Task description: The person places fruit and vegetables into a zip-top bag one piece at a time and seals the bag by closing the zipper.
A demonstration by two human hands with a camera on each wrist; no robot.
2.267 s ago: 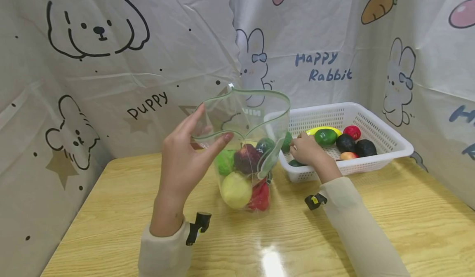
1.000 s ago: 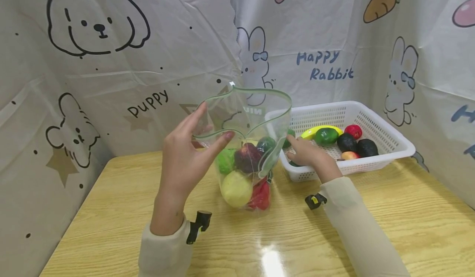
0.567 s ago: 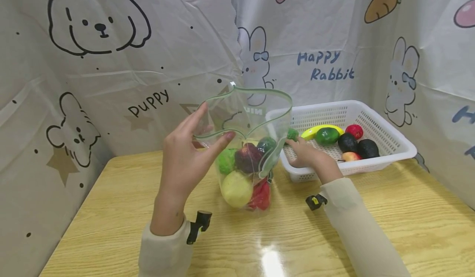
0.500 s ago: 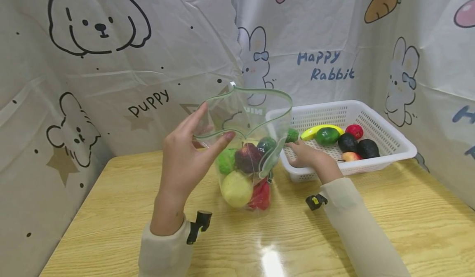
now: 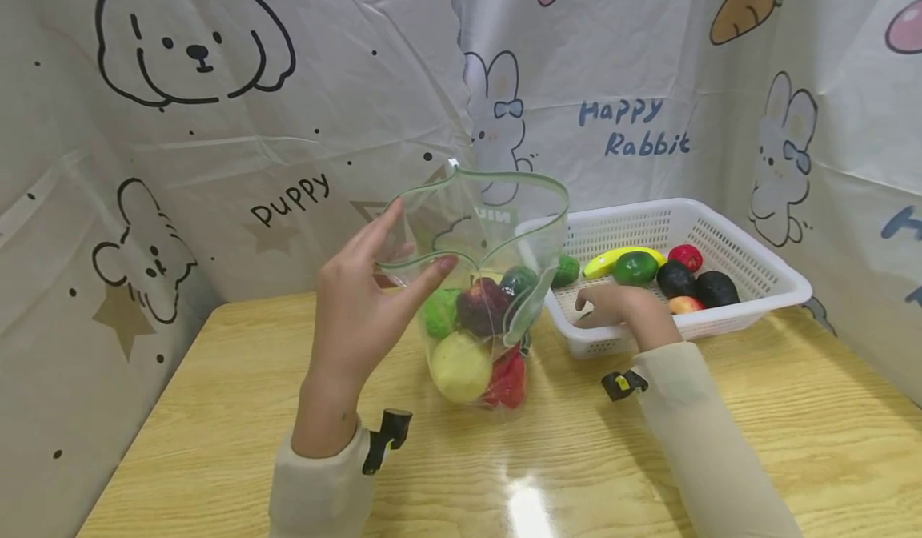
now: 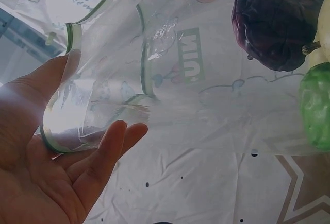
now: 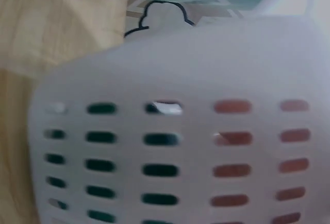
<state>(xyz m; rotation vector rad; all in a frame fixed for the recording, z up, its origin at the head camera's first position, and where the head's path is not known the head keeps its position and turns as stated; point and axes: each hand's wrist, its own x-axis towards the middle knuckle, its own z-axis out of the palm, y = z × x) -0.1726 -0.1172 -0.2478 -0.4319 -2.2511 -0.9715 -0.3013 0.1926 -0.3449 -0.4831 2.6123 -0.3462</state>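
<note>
right grip (image 5: 614, 304) shifted, hold unclear | basket (image 5: 709, 326): banana (image 5: 603, 262) | left grip (image 5: 362, 306) holds bag (image 5: 533, 234): yellow fruit (image 5: 459, 368)

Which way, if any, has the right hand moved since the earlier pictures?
Yes, the right hand shifted slightly right in the head view, judged against the "Happy Rabbit" lettering.

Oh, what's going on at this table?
A person's left hand holds a clear bag open by its rim; a yellow fruit and a purple fruit are among the things inside. The right hand is in the near left corner of a white basket; I can't tell whether it grips anything. A banana and other produce lie in the basket.
</note>
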